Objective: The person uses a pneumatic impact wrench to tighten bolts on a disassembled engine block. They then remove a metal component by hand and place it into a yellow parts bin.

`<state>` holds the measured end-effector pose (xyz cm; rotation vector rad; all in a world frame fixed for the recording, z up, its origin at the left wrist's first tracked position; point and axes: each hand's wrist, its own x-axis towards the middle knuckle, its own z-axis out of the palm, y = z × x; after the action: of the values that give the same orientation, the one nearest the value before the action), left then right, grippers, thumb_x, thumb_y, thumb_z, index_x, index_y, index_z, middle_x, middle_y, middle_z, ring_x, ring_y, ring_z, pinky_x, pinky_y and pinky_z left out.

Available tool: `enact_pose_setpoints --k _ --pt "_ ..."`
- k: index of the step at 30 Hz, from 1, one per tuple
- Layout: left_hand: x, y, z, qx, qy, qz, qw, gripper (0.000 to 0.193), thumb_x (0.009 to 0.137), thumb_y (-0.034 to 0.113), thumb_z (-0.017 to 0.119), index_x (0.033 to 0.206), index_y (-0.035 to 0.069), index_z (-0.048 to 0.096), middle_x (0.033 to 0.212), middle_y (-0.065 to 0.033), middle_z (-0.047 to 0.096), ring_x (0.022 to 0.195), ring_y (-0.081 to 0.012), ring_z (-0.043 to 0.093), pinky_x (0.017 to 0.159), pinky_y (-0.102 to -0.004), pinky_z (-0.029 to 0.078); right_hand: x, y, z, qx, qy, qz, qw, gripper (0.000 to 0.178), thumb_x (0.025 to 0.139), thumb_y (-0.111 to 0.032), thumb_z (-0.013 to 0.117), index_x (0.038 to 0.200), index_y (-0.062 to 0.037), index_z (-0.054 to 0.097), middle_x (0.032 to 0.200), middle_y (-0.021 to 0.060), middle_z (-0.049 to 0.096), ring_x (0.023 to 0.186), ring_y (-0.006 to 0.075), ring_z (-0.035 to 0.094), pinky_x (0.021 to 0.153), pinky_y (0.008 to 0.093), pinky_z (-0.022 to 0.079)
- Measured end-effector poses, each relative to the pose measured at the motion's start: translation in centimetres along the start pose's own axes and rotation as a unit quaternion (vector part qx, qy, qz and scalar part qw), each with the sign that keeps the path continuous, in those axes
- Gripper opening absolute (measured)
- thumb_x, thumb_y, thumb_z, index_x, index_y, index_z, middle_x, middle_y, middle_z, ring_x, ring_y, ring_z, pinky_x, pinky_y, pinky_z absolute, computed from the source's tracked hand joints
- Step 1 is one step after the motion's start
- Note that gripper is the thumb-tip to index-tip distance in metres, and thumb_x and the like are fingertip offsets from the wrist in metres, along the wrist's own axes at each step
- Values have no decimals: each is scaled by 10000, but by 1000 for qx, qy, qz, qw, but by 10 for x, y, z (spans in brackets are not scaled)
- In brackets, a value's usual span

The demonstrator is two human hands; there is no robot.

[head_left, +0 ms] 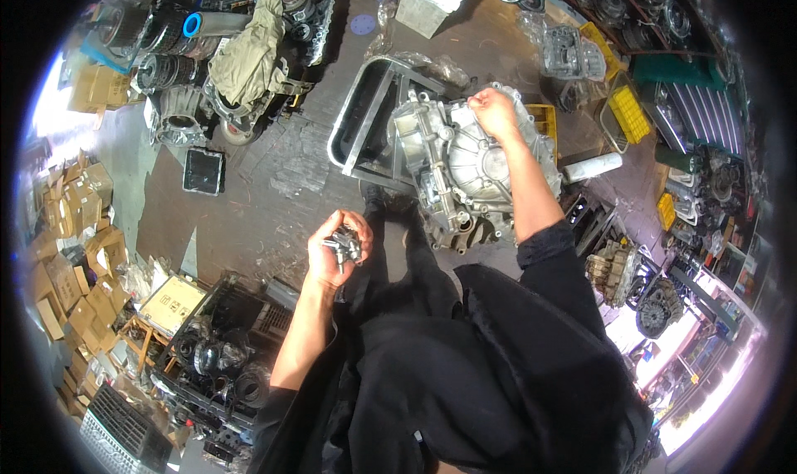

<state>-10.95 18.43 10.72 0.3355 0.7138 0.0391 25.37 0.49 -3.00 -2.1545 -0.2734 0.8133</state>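
A large silver gearbox housing (477, 163) sits in front of me, with ribs and bolt holes round its rim. Over its far edge, my right hand (496, 115) is closed, fingers pinched together and low against the casting. Whatever is between those fingertips is hidden or too small to name. Nearer my body and to the left, my left hand (322, 254) is curled palm up round several loose metal bolts (345, 246), their shanks poking out between thumb and fingers. The housing rests at a metal frame stand (353, 138) with a rounded end.
Beyond the stand to the left is a cart of gearbox parts under a beige cloth (249, 55). A black tray (203, 172) lies on the floor. Cardboard boxes (83, 291) pile up at far left. A white cylinder (593, 168) and yellow crates (628, 114) are on the right.
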Motion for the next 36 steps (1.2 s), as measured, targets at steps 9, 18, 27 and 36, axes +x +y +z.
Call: enact_pose_setpoints --k 9,18,27,36 --pt "0 -12 5 -15 -23 0 1000 406 998 368 525 803 14 561 757 -139 541 677 -257 533 458 -332 431 -152 21 -16 542 -120 165 815 126 921 -169 672 870 -67 617 749 55 600 527 116 484 427 250 347" --pt "-4 -28 20 14 -47 -11 999 401 993 362 533 799 12 561 762 -137 545 678 -252 533 458 -327 428 -168 55 64 -417 -41 -146 896 179 846 -149 625 987 -103 726 755 117 709 739 318 710 653 436 553" --pt "-22 -31 20 8 -28 -1 1000 452 999 366 513 777 -22 578 759 -154 555 634 -249 539 467 -320 435 -198 57 17 315 -66 98 942 140 973 -163 625 995 -25 630 741 28 641 570 116 545 449 251 397" --pt "-23 -39 20 39 -56 -14 998 391 989 365 543 805 21 549 764 -137 553 680 -252 541 448 -324 421 -204 65 14 -198 -86 -49 975 294 873 -131 689 1159 -163 749 921 148 745 804 292 711 751 381 554"
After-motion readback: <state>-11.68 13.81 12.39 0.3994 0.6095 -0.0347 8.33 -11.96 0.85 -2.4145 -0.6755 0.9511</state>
